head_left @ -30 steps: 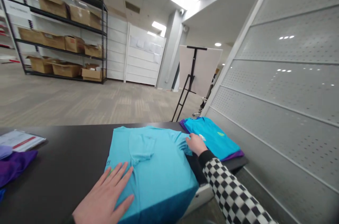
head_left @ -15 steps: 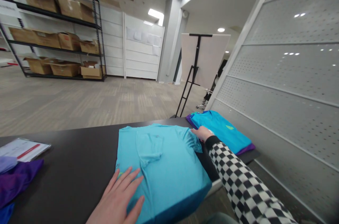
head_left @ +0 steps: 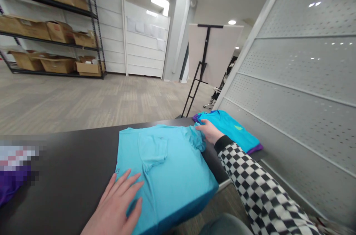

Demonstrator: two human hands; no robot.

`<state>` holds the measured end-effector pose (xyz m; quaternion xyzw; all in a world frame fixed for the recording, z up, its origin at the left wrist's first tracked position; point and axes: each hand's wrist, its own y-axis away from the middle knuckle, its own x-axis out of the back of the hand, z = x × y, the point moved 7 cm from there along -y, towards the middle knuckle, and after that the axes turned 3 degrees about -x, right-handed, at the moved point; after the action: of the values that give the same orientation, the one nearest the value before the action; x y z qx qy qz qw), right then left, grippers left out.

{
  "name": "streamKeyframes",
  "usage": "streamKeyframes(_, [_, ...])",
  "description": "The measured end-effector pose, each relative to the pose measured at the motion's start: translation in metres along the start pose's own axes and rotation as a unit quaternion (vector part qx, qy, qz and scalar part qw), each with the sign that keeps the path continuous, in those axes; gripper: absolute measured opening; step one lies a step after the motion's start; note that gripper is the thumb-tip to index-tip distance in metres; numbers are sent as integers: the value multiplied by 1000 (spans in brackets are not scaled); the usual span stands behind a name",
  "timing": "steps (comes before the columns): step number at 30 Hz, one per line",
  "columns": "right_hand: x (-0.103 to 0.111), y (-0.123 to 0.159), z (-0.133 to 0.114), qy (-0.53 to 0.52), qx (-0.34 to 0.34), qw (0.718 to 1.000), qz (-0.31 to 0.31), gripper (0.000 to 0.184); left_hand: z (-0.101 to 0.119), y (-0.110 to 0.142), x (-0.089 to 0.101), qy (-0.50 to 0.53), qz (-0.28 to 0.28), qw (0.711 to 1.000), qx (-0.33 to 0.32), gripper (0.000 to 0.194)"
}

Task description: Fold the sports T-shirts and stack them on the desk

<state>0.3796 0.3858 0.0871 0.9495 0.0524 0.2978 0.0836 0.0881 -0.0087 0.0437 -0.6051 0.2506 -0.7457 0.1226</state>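
A light blue T-shirt (head_left: 178,168) lies on the dark table, one sleeve folded inward over its body and its lower right part hanging over the near edge. Flat on the shirt's left side rests my left hand (head_left: 119,198), fingers spread. At the far right corner my right hand (head_left: 209,131) pinches the bunched sleeve edge between thumb and fingers. Just beyond that hand lies a stack of folded shirts (head_left: 236,127), a bright blue one with a small green print on top and purple beneath.
On the dark table (head_left: 75,168), purple cloth (head_left: 13,185) lies at the left edge beside a blurred patch. A perforated grey panel (head_left: 300,79) rises along the right. Past the table stand an easel board (head_left: 214,53) and a black rack (head_left: 55,8) with cardboard boxes.
My right hand has drawn the sleeve edge slightly up and inward, bunching it more. My left hand stays flat on the shirt. The view has shifted a little.
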Motion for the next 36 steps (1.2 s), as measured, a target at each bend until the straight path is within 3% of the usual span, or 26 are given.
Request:
streamKeyframes(5, [1,7,10,-65,-64,992,-86,22,-1,2,-1,14,-3,1000,22,37])
streamKeyframes(9, [10,9,11,-60,-69,994,-59,20,0,3,0,21,-16,999,40,37])
streamKeyframes(15, [15,12,-22,43,30,999,0,8,4,1,3,15,-24,999,45,37])
streamKeyframes(19, [4,24,-58,136,135,981,22,9,4,1,2,21,-15,999,36,36])
streamKeyframes(23, [-19,39,-87,184,208,961,13,15,9,-2,6,29,-35,998,34,38])
streamKeyframes(29, [-44,51,-133,197,216,956,7,33,22,-8,15,61,-98,992,46,38])
streamKeyframes(31, [-57,60,-158,245,238,940,25,31,23,-9,16,67,-99,991,54,37])
streamKeyframes(33, [-83,77,-182,307,283,908,24,27,22,-9,17,67,-96,991,57,37])
streamKeyframes(36, [-147,119,-200,363,340,866,-39,27,22,-9,18,72,-90,992,58,37])
